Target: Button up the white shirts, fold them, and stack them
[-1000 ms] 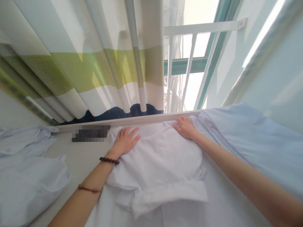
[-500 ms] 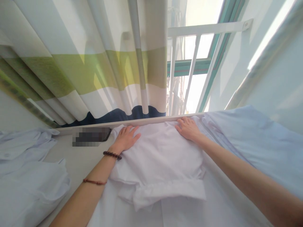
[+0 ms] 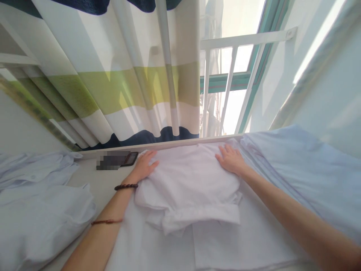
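Note:
A white shirt point(image 3: 191, 177) lies partly folded in front of me, with a band like a cuff or hem across its near side and smooth white cloth spreading below. My left hand point(image 3: 144, 165) rests flat on its far left corner, fingers apart. At the far right corner, my right hand point(image 3: 231, 159) lies palm down on the cloth with spread fingers. A dark bead bracelet point(image 3: 126, 186) and a thin reddish cord point(image 3: 106, 221) circle my left arm. Close beyond the left hand lies a dark phone-like device point(image 3: 130, 159), partly blurred out.
Crumpled white clothes point(image 3: 42, 214) lie at the left. Folded pale blue-white cloth point(image 3: 304, 169) sits at the right. A low ledge point(image 3: 175, 143) borders the far side, with a striped curtain point(image 3: 118, 90), white railing point(image 3: 245, 39) and window behind.
Both hands have slid outward along the shirt's far part, the left one to the left and the right one slightly right and nearer me. The cloth looks flatter; the view has shifted a little.

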A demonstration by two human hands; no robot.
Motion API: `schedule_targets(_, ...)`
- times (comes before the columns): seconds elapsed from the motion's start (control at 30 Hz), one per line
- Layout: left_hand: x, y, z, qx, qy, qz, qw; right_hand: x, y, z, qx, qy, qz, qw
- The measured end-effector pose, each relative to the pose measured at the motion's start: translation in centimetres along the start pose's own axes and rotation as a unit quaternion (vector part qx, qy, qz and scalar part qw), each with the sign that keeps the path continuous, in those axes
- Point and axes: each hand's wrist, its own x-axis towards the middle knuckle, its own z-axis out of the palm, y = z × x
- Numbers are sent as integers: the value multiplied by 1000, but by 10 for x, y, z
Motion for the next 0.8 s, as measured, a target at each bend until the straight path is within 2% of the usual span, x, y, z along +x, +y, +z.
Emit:
schedule_targets(0.07,-24,11,-17,-14,-35,14,999,-14,0,-11,21,-29,-71,997)
schedule_targets(0.13,-54,30,-40,-23,-134,69,988,-33,0,-30,53,-80,-149,984)
schedule_targets(0.2,-83,53,-63,-62,-221,139,963,-54,-1,-56,75,-125,-190,971)
schedule_targets(0.27,-106,77,-79,-118,-293,178,932,-77,-5,-82,108,-214,-214,947)
schedule_targets(0.3,-114,87,-84,-118,-304,184,927,-89,-7,-91,114,-254,-231,932)
schedule_targets(0.37,-124,100,-84,-94,-306,196,927,-109,-14,-101,97,-279,-267,917)
schedule_targets(0.43,-126,107,-78,-55,-290,205,933,-120,-21,-99,54,-249,-286,924)
schedule_targets(0.53,-121,108,-71,-40,-259,218,940,-119,-25,-91,29,-206,-313,927)
schedule_targets(0.63,-111,102,-77,-105,-251,228,935,-107,-19,-96,87,-210,-346,910)
schedule_targets(0.73,-101,92,-91,-189,-265,231,917,-97,-10,-109,154,-191,-337,909)
schedule_targets(0.8,-97,85,-97,-216,-255,218,917,-93,-7,-114,200,-166,-328,908)
